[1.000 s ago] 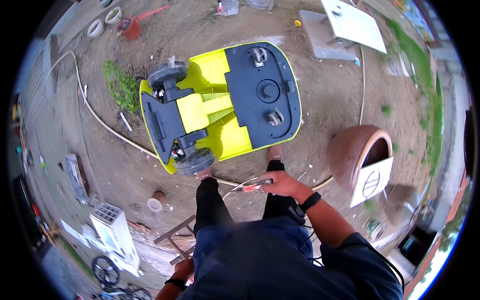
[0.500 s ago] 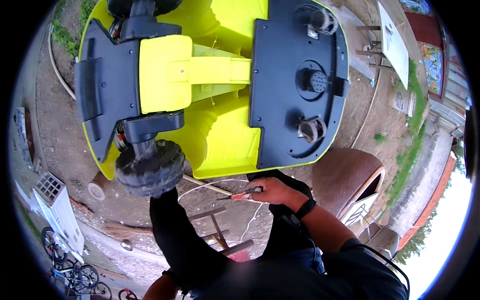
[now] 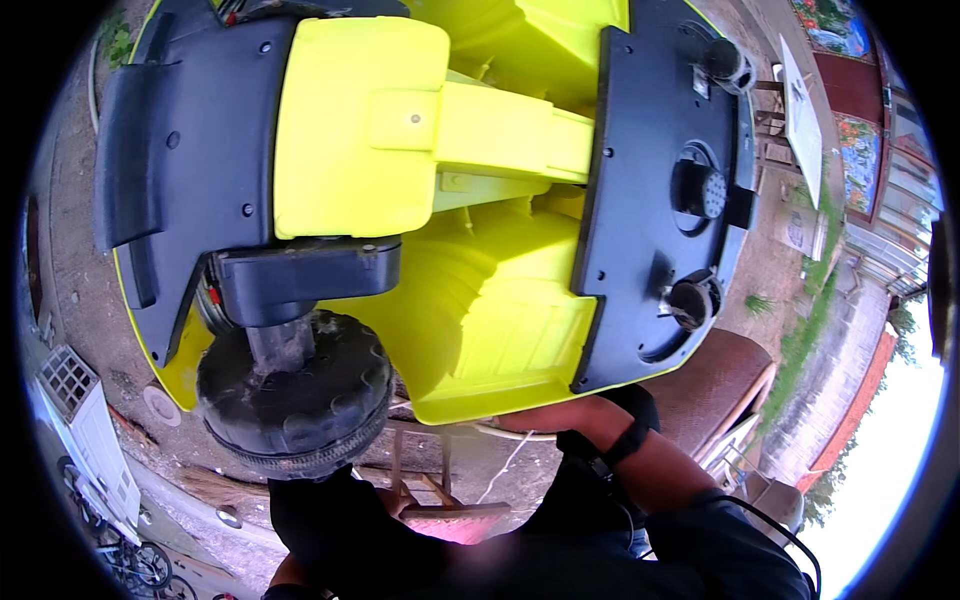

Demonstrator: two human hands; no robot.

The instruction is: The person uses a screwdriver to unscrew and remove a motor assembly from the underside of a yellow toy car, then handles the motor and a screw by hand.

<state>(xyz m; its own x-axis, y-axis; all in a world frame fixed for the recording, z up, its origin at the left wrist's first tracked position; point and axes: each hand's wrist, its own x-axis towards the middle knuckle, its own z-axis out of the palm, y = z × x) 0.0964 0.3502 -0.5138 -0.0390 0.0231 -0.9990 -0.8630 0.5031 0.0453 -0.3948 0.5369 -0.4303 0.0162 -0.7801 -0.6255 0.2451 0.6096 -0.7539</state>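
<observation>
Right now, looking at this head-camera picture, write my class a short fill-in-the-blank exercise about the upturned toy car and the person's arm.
1. The toy car has a body coloured ____ and black.
2. The black wheel sits at the picture's lower ____.
3. The right hand goes under the car's edge, so the hand is ____; only the forearm shows.
4. The forearm wears a black ____ at the wrist.

Missing words: yellow; left; hidden; band
</observation>
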